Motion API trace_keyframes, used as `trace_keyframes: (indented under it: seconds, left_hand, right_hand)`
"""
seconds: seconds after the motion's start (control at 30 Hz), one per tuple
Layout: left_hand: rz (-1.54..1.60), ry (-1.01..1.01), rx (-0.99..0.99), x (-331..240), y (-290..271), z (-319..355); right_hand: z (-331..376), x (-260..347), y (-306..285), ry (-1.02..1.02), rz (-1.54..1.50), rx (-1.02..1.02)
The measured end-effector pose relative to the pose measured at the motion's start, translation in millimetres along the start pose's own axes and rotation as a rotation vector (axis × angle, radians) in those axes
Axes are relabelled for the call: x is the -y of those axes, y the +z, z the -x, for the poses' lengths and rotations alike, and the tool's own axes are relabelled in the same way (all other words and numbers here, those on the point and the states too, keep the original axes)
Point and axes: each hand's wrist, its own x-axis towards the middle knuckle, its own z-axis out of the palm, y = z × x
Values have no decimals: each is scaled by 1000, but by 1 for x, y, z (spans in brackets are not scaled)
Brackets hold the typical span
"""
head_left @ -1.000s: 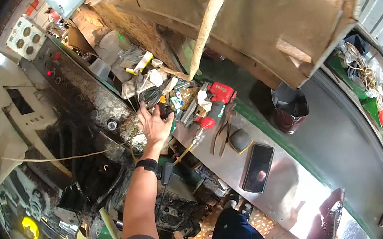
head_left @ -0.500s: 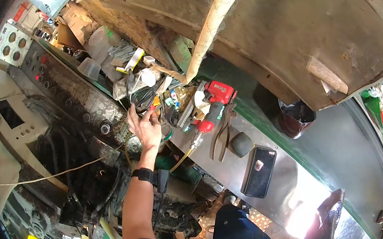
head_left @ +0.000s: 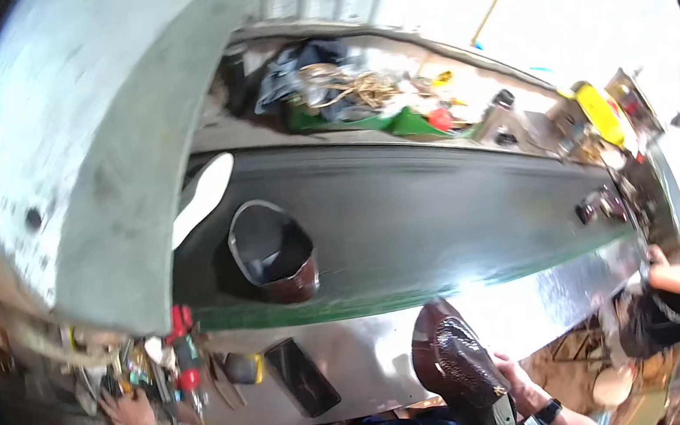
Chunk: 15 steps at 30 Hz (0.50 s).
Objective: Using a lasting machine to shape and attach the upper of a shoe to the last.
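My right hand (head_left: 520,388) grips a glossy dark brown leather shoe (head_left: 458,357) from its right side, above the near metal edge. A pale end with a hole shows at the shoe's bottom. At the far left, my left hand (head_left: 131,413) reaches over a cluster of small tools and supplies, its fingers spread and slightly blurred. Just right of it lies a red air tool (head_left: 187,363) with a hose. Beside that tool are metal pincers (head_left: 224,386), a small rounded block (head_left: 246,369) and a black phone (head_left: 301,378).
A dark conveyor belt (head_left: 429,217) runs behind the metal ledge (head_left: 369,344). On it stand a brown open-topped leather piece (head_left: 293,283) and, far right, another brown item (head_left: 600,206). A grey panel (head_left: 132,173) overhangs the left. Another person (head_left: 677,294) is at the right.
My view has swung to the right, bringing the belt and another person into sight. The shoe and my right hand now show plainly. My left hand stays among the small tools.
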Motion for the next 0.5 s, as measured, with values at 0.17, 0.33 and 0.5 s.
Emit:
trace_keyframes:
  seconds: [0.17,0.33,0.5]
  left_hand:
    - [-12,53,37,-60,-8,9]
    - [162,175,-79,-54,24,5]
    - [341,70,-10,-34,7,20]
  right_hand:
    - [-12,12,-12,1041,-933,-96]
    - [-19,17,17,891,-933,-84]
    - [-38,32,50,872,-936,28]
